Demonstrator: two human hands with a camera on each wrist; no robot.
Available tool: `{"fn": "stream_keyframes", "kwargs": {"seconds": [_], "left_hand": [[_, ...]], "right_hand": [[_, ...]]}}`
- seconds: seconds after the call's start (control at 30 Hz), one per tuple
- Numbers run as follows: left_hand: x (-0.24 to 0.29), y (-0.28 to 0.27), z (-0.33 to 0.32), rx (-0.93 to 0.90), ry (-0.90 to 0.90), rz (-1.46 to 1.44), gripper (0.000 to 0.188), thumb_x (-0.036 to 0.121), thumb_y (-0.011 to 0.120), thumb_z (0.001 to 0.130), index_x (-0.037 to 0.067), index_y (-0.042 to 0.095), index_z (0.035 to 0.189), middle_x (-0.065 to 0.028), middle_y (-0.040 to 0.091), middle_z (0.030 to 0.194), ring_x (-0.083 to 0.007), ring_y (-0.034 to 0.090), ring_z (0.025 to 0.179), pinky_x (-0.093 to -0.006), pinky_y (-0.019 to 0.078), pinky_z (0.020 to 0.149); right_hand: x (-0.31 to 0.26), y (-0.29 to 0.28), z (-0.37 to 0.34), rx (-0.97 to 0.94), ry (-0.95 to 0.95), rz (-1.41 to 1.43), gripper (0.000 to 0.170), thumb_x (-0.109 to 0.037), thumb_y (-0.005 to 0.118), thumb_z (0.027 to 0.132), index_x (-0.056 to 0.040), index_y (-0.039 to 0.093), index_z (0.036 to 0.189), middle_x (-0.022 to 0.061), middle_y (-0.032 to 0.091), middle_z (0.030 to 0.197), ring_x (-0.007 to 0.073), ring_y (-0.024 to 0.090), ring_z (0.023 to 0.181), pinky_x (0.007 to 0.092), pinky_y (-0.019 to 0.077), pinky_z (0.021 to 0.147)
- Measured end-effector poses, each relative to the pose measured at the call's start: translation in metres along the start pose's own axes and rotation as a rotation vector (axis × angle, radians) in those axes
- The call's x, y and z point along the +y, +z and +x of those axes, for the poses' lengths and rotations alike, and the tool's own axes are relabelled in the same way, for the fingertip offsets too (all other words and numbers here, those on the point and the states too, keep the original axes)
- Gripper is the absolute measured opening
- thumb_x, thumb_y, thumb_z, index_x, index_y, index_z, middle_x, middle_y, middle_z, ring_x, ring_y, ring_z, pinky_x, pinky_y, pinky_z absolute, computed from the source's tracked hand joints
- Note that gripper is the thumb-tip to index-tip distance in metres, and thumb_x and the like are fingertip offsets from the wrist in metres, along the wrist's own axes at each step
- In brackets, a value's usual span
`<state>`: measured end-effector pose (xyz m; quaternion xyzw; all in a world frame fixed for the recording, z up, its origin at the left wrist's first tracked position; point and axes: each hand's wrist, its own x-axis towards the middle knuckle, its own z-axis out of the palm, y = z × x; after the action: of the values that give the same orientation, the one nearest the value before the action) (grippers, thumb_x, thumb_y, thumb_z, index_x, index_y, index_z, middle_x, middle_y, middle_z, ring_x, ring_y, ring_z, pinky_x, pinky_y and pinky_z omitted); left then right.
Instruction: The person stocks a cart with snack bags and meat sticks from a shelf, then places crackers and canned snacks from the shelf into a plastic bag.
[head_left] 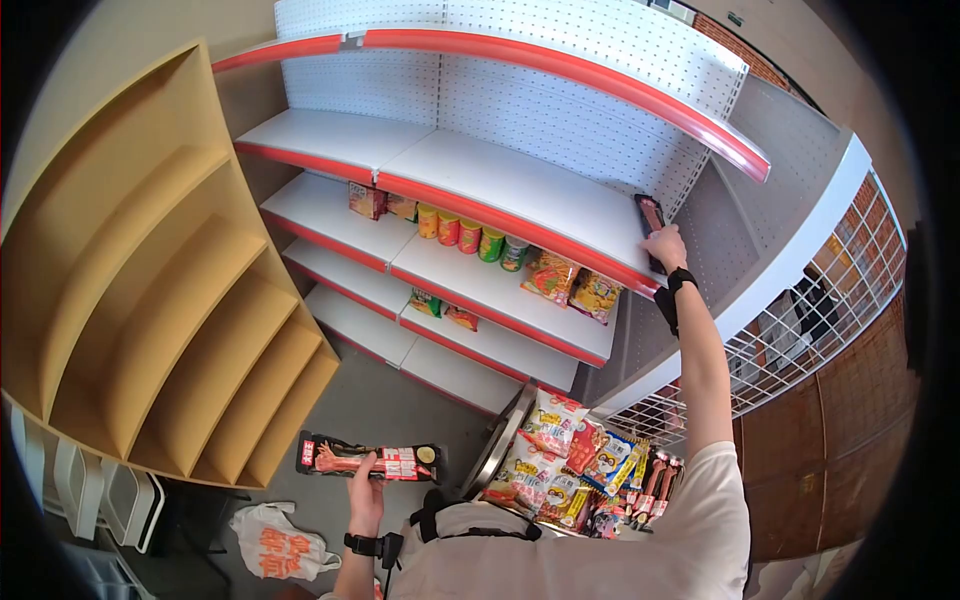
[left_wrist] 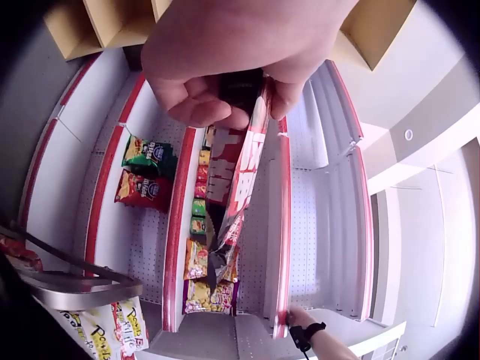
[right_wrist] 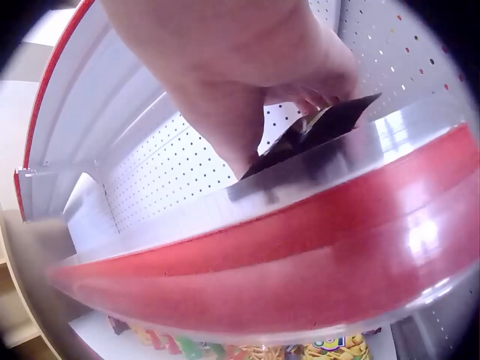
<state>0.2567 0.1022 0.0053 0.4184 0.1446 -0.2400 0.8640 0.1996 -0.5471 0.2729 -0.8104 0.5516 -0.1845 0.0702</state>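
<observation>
My left hand [head_left: 366,497] grips a black snack packet [head_left: 325,458] with red and white lettering and a picture of food on its front. It is held level, low in front of the shelves; in the left wrist view the packet [left_wrist: 238,176] appears nearly edge-on, pinched between thumb and fingers. At the right end of a white shelf [head_left: 520,178] with a red front edge, my right hand [head_left: 664,246] holds another dark packet [head_left: 649,212]. The right wrist view shows thumb and fingers on either side of this packet [right_wrist: 330,126], just behind the shelf lip; its lower part is hidden.
One shelf lower stand several colourful canisters [head_left: 468,237] and snack bags [head_left: 549,277]. Small bags [head_left: 425,302] lie below those. A metal-rimmed container [head_left: 488,455] full of snacks is beside me. A plastic bag [head_left: 280,543] lies on the floor; wooden shelves [head_left: 150,300] rise left.
</observation>
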Motion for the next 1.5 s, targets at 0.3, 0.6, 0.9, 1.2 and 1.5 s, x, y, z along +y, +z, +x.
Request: {"fn": "stream_keyframes", "kwargs": {"seconds": [0.3,0.6,0.9,1.2,1.5], "left_hand": [[0.005,0.023,-0.001,-0.050,-0.006,0.063,0.018,0.020,0.063,0.090,0.012,0.055,0.105,0.0004,0.064,0.091,-0.0092,0.062,0.073,-0.0239,0.0471,0.052],[-0.022,0.085,0.002,-0.323,-0.206,0.373,0.016,0.021,0.067,0.088,0.012,0.059,0.098,-0.0003,0.065,0.090,-0.0091,0.062,0.077,-0.0230,0.0445,0.053],[-0.070,0.112,-0.001,-0.598,-0.414,0.458,0.024,0.007,0.067,0.084,0.001,0.061,0.107,-0.0053,0.065,0.103,-0.0135,0.062,0.094,-0.0280,0.0477,0.083],[-0.111,0.096,-0.010,-0.644,-0.600,0.574,0.037,0.006,0.068,0.084,0.002,0.052,0.118,-0.0038,0.060,0.108,-0.0133,0.059,0.097,-0.0292,0.0459,0.085],[-0.148,0.118,-0.061,-0.633,-0.471,0.572,0.042,0.007,0.066,0.086,0.005,0.048,0.124,-0.0032,0.058,0.112,-0.0134,0.057,0.100,-0.0304,0.0456,0.087]], "right_hand": [[-0.050,-0.040,-0.035,0.101,-0.378,0.030,0.051,-0.035,0.066,0.073,0.0044,0.055,0.104,0.0304,0.062,0.099,0.0406,0.061,0.098,0.0449,0.0483,0.084],[-0.074,-0.075,-0.201,-0.139,-0.853,0.078,0.051,-0.030,0.069,0.072,0.0005,0.051,0.109,0.0256,0.061,0.095,0.0409,0.061,0.089,0.0459,0.0496,0.077],[0.048,-0.050,-0.336,-0.476,-0.664,0.004,0.060,-0.034,0.072,0.073,-0.0006,0.046,0.114,0.0222,0.062,0.092,0.0404,0.061,0.086,0.0463,0.0495,0.074],[0.221,-0.041,-0.506,-0.408,0.129,-0.007,0.074,-0.058,0.064,0.078,-0.0039,0.044,0.125,0.0210,0.065,0.085,0.0406,0.064,0.076,0.0470,0.0502,0.069],[0.404,-0.027,-0.618,-0.592,0.371,-0.184,0.049,-0.041,0.064,0.080,-0.0060,0.047,0.111,0.0184,0.063,0.087,0.0390,0.063,0.081,0.0478,0.0510,0.071]]}}
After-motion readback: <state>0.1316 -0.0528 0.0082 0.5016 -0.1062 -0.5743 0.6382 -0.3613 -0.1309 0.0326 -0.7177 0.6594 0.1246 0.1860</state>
